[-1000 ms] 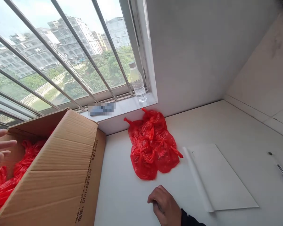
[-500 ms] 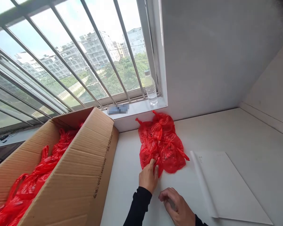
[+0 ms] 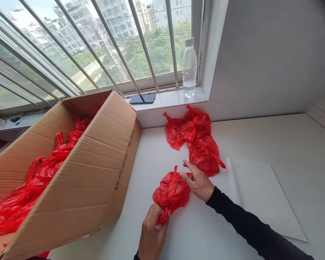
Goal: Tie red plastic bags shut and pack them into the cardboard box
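A knotted red plastic bag (image 3: 170,191) rests near the front of the white tabletop; its contents cannot be made out. My left hand (image 3: 153,227) pinches a twisted end of this bag at its near side. At the bag's upper right edge hovers my right hand (image 3: 199,182), fingers spread, with thumb and forefinger apart near the film. Farther back lie several more knotted red bags (image 3: 196,126) bunched together by the wall under the sill. The nearest of them sits just beyond my right hand.
A tall cardboard box (image 3: 97,162) holding several red bags (image 3: 54,162) stands at the left. On the window sill are a phone (image 3: 142,98) and a clear water bottle (image 3: 189,70). White sheeting (image 3: 268,198) lies on the table (image 3: 260,141) at the right. Metal bars cross the window.
One red bag has come away from the group toward me, held by my left hand. My right hand has moved up and forward to its far side. The view has shifted.
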{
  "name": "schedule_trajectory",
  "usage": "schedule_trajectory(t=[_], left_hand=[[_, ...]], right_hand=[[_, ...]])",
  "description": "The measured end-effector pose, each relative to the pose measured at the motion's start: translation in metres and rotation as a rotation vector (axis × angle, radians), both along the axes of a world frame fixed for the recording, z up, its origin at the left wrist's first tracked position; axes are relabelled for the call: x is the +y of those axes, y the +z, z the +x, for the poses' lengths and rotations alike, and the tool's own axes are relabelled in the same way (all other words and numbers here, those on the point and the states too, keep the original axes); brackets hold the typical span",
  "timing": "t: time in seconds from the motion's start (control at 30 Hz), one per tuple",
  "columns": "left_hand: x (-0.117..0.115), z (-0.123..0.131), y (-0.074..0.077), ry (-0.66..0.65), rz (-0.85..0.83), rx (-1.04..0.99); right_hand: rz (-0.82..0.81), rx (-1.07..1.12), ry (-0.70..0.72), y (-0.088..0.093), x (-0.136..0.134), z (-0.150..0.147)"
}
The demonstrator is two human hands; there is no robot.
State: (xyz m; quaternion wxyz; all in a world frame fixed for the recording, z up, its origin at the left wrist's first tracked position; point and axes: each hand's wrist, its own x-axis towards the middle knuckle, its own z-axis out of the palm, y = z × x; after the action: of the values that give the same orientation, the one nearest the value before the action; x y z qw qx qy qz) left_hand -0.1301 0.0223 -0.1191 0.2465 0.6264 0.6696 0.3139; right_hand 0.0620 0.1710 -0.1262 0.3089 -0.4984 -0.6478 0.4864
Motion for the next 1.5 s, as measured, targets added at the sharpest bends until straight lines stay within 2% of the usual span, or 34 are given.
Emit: schedule_trajectory(t=[0.13,0.33,0.43,0.53,0.63,0.73,0.83,0.93,1.03,1.17,1.27,1.33,1.4,1.5], left_hand=[[-0.014,-0.001,-0.014,0.110,0.020,-0.042],[-0.022,0.000,-0.014,0.222,-0.080,-0.196],[-0.023,0.002,-0.016,0.271,-0.039,-0.271],[-0.025,0.002,-0.021,0.292,-0.005,-0.333],[-0.026,0.002,-0.024,0.273,0.005,-0.364],[-0.028,0.004,-0.022,0.298,0.035,-0.413],[-0.029,0.007,-0.017,0.418,0.069,-0.405],[-0.031,0.010,-0.014,0.561,0.087,-0.384],[-0.038,0.008,-0.019,0.626,0.103,-0.298],[-0.044,0.003,-0.024,0.589,0.107,-0.110],[-0.033,0.003,-0.019,0.382,0.173,0.085],[-0.019,0.004,-0.014,0.235,0.158,0.173],[-0.004,0.003,-0.009,0.183,0.097,0.159],[0.019,-0.004,0.000,0.233,0.066,0.058]], right_hand=[[-0.066,-0.029,0.086,-0.011,0.010,-0.016],[-0.082,-0.004,0.192,0.010,0.003,-0.008],[-0.106,-0.022,0.150,0.008,-0.001,-0.004],[-0.144,-0.041,0.087,-0.004,0.001,-0.007],[-0.177,-0.020,0.112,-0.009,0.004,-0.013],[-0.155,0.025,0.152,0.002,0.003,-0.014],[-0.129,0.061,0.135,0.019,-0.003,-0.009],[-0.106,0.073,0.050,0.028,-0.006,-0.002],[-0.071,0.061,-0.073,0.024,-0.004,0.004],[-0.076,0.063,-0.095,0.012,-0.002,0.005],[-0.094,0.093,-0.068,0.010,-0.004,0.004],[-0.103,0.111,-0.053,0.011,-0.007,0.005],[-0.106,0.118,-0.049,0.012,-0.012,0.009],[-0.127,0.138,-0.077,0.006,-0.019,0.019]])
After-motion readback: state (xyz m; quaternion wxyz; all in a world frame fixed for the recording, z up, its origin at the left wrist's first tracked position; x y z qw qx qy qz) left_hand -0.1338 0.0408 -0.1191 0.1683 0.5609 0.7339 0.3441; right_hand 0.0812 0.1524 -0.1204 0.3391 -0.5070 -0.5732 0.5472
